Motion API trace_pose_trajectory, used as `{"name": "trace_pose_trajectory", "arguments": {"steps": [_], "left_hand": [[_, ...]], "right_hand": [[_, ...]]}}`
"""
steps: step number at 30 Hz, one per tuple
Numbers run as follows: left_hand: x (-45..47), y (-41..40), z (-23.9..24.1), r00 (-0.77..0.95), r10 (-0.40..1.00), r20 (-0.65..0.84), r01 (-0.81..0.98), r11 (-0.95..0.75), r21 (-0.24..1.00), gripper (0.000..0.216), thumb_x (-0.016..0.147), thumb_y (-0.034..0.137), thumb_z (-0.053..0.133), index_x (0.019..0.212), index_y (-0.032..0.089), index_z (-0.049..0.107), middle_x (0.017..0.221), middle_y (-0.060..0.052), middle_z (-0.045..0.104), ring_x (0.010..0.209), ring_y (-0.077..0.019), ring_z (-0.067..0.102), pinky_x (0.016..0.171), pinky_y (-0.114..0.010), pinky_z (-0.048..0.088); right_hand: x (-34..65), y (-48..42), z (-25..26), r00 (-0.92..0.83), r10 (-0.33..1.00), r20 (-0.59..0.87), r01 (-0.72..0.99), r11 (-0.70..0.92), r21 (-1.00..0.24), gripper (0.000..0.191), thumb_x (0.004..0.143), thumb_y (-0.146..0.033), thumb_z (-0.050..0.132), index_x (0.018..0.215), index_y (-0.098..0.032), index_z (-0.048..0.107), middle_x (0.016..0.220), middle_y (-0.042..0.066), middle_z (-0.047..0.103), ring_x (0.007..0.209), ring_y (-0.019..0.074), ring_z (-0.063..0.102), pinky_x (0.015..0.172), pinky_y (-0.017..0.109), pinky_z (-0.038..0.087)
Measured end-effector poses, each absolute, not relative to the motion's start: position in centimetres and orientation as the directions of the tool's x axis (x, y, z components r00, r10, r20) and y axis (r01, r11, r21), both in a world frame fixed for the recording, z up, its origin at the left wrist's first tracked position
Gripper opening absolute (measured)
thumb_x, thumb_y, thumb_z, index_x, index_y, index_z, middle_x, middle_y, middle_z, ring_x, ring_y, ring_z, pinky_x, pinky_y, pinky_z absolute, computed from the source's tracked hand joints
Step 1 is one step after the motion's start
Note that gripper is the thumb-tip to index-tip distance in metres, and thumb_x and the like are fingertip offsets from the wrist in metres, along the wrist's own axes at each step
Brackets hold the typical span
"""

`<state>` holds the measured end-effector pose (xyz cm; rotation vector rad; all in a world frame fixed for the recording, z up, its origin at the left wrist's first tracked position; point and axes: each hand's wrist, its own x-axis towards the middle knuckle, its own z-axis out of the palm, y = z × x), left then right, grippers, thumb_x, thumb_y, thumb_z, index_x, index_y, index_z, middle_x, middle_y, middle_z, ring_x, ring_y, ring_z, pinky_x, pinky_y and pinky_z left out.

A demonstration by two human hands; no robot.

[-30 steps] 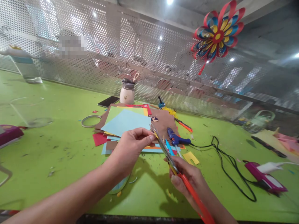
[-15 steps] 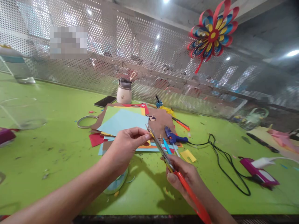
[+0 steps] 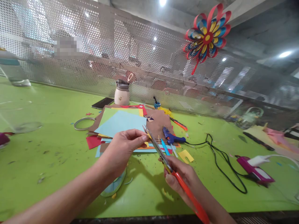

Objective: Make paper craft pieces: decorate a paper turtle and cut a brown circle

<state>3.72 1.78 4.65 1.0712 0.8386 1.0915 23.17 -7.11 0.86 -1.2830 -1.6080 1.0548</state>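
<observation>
Between the thumb and fingers of my left hand is a small piece of yellow paper, mostly hidden by the fingertips. My right hand grips red-handled scissors, whose blades point up and left to the yellow piece. The blade tips lie close to the left fingertips, over a stack of coloured paper. On top of that stack is a light blue sheet, with a brown sheet to its right. A round blue-green item sits partly hidden under my left forearm.
A blue glue gun lies right of the stack, its black cord running to a purple power strip. Nearby are a yellow paper scrap, a blue pen and an orange cutter. Behind stand a phone and a cream bottle. A tape ring lies left.
The view has shifted slightly, so the scene sits a little further left. Both hands keep nearly the same pose, with the scissor blades still at the yellow piece.
</observation>
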Motion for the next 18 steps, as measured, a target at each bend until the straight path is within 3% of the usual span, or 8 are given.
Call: {"name": "trace_pose_trajectory", "arguments": {"steps": [18], "left_hand": [[3.32, 2.19, 4.47, 0.296, 0.954, -0.04, -0.236, 0.113, 0.965, 0.039, 0.049, 0.045, 0.094, 0.066, 0.016, 0.074, 0.072, -0.002, 0.072, 0.072, -0.0146, 0.058, 0.072, -0.027, 0.044]], "right_hand": [[23.34, -7.0, 0.74, -0.155, 0.986, 0.067, 0.315, 0.114, -0.942, 0.063, 0.083, -0.07, 0.062, 0.114, -0.015, 0.064, 0.072, -0.002, 0.047, 0.062, 0.0114, 0.041, 0.057, 0.025, 0.037]]}}
